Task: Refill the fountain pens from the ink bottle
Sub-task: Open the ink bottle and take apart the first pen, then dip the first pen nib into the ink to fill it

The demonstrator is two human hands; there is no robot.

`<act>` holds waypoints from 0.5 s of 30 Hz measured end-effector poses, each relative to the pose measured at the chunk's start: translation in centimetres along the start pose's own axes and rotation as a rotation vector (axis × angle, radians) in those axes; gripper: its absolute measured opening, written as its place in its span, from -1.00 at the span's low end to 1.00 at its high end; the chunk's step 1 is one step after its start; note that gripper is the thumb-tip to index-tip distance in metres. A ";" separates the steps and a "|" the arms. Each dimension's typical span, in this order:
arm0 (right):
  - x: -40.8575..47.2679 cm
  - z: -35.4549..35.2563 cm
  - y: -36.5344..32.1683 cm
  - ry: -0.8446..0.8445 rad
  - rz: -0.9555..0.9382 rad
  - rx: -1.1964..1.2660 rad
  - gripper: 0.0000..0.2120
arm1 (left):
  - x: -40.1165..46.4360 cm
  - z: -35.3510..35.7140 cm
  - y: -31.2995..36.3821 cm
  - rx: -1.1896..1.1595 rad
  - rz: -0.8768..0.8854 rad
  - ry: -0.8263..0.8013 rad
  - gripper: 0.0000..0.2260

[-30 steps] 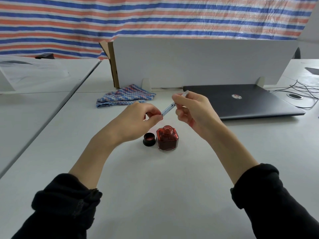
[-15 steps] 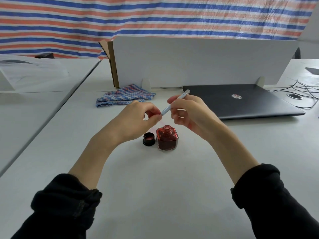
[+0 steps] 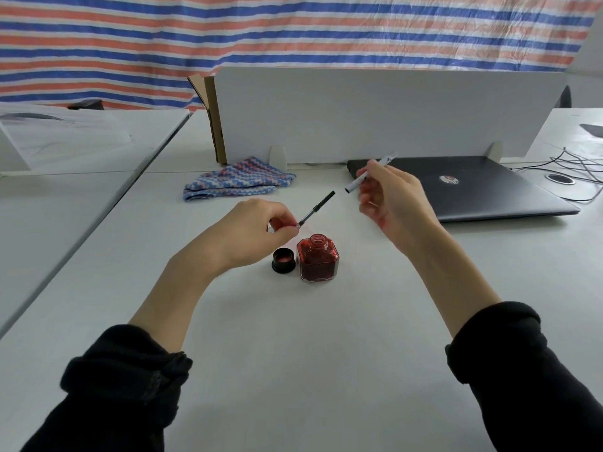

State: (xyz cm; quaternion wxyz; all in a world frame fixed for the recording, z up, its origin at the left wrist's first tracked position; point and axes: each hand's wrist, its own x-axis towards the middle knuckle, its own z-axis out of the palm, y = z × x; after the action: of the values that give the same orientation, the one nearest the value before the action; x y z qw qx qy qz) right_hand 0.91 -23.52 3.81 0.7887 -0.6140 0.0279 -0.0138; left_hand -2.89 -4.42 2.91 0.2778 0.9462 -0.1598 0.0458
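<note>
ink bottle stands open near the middle of the white table, its black cap lying just left of it, touching or nearly so. the pen is apart in two pieces above and beyond the bottle. the left hand pinches the lower end of the pen's inner part, thumb and fingers curled on it, the dark end pointing up and to the right. the right hand has its fingers curled round the white barrel, held clear of the inner part with a gap between the two.

so the opening steps look done: bottle uncapped, pen taken apart. no part has reached the bottle mouth yet; drawing ink, closing the pen and capping the bottle all seem left. only one pen is in view. a striped cloth lies far left of the hands, a closed laptop far right.
</note>
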 end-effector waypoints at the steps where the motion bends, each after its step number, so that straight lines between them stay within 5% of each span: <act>1: 0.3 -0.6 0.1 0.024 0.017 -0.066 -0.82 | 0.0 0.0 -0.1 -0.003 -0.009 0.006 -0.87; 8: 0.3 -2.2 2.7 -0.209 0.265 -0.810 -0.76 | 0.2 0.5 0.0 -0.057 -0.032 0.035 -0.90; 15: 0.5 -1.5 3.9 -0.351 0.281 -0.903 -0.81 | 0.4 1.1 0.4 -0.150 -0.055 0.087 -0.83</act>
State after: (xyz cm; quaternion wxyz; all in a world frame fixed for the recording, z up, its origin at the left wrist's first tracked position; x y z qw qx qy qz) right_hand 1.31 -24.02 -0.34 0.4315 -0.8773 -0.0194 0.2092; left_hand -2.69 -5.44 2.25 0.3558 0.9238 -0.1245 0.0672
